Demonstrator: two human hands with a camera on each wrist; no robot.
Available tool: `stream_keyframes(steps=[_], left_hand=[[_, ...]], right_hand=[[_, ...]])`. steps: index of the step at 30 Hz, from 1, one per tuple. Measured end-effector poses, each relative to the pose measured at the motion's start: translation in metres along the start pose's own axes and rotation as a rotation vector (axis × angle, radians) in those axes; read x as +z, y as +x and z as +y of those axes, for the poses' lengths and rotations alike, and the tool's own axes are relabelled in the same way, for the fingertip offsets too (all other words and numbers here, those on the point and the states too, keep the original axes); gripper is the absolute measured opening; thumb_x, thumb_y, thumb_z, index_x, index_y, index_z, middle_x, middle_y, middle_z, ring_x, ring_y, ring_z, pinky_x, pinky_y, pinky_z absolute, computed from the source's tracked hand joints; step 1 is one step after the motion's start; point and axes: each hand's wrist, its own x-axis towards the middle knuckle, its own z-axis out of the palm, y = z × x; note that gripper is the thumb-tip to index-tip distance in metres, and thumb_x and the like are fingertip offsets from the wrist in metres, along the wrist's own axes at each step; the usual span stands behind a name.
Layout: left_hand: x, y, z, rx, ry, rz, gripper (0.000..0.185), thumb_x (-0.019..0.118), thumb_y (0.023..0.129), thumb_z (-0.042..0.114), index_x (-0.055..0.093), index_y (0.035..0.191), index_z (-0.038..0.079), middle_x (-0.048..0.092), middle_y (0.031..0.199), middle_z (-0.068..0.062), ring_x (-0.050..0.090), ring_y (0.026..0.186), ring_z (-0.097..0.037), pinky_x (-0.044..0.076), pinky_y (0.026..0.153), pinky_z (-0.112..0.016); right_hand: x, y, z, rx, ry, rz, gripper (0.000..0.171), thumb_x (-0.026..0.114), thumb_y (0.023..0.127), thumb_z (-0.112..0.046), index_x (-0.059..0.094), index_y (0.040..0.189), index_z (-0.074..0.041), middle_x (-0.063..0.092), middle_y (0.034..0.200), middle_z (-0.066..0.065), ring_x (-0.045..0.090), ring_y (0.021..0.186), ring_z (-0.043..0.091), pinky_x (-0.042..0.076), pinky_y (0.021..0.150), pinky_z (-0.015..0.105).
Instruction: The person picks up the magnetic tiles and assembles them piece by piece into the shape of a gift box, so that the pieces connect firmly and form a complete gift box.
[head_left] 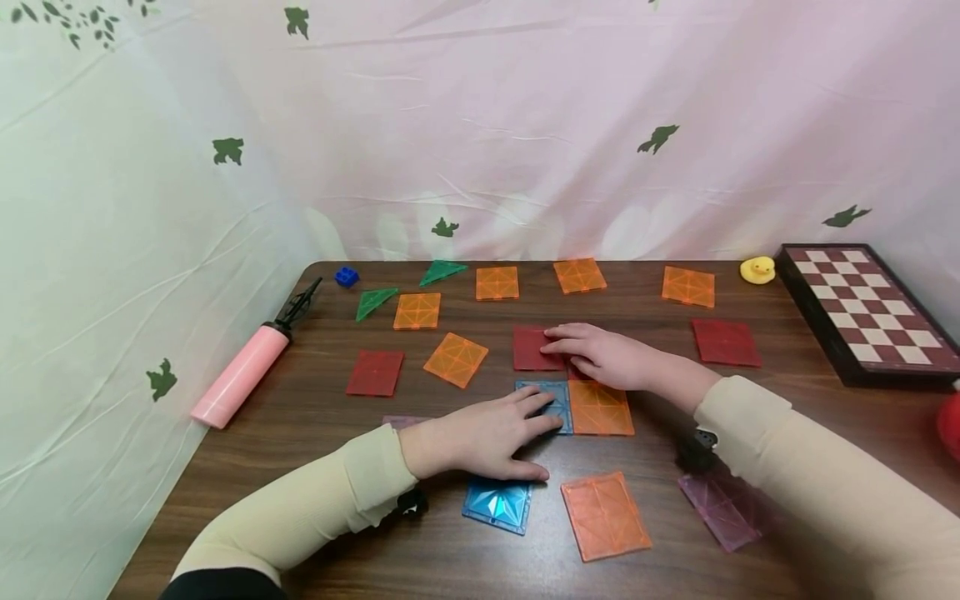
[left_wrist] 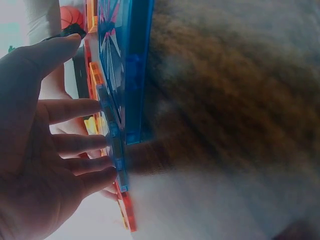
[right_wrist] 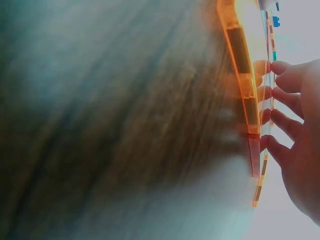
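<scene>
My left hand [head_left: 487, 433] lies flat on the table with straight fingers pressing on a light blue square tile [head_left: 557, 398]. An orange tile [head_left: 600, 408] adjoins that blue tile on the right. My right hand [head_left: 600, 354] rests above them, its fingers stretched onto a red tile [head_left: 529, 348]. In the left wrist view the fingers [left_wrist: 75, 145] touch the blue tile's edge [left_wrist: 114, 145], and a second blue tile [left_wrist: 122, 65] lies close by. The right wrist view shows fingertips [right_wrist: 280, 100] over the orange tile [right_wrist: 240, 65] and the red tile [right_wrist: 255, 155].
Another blue tile [head_left: 497, 504], an orange tile [head_left: 606, 514] and a purple tile [head_left: 723, 508] lie near the front. More orange, red and green tiles are spread behind. A pink pump [head_left: 240, 371] lies left; a chessboard [head_left: 870, 312] and yellow duck [head_left: 757, 269] sit right.
</scene>
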Motion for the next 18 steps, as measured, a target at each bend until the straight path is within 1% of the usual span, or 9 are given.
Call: stream_keyframes(steps=[6,11,18], left_hand=[[0.000,0.000,0.000,-0.003,0.012,0.000,0.073,0.051,0.101,0.060,0.043,0.156,0.014,0.031,0.163,-0.015,0.026,0.151,-0.034,0.029,0.118,-0.039],[0.000,0.000,0.001,-0.001,0.015,0.001,0.073,0.051,0.101,0.060,0.044,0.156,0.013,0.031,0.163,-0.016,0.027,0.150,-0.034,0.030,0.118,-0.040],[0.000,0.001,0.000,-0.004,0.018,0.000,0.073,0.052,0.101,0.060,0.044,0.156,0.014,0.031,0.163,-0.016,0.027,0.150,-0.033,0.029,0.118,-0.040]], right_hand=[[0.001,-0.006,-0.003,-0.020,0.003,0.011,0.042,0.057,0.101,0.000,0.060,0.143,-0.009,0.046,0.153,0.017,0.037,0.142,0.040,0.034,0.111,0.061],[0.000,-0.009,-0.007,0.001,0.003,-0.006,0.044,0.057,0.101,-0.001,0.059,0.144,-0.010,0.045,0.154,0.016,0.035,0.143,0.041,0.033,0.112,0.061],[-0.001,-0.012,-0.007,0.026,-0.009,-0.038,0.044,0.058,0.102,-0.004,0.059,0.144,-0.014,0.045,0.156,0.012,0.033,0.144,0.039,0.033,0.113,0.059]])
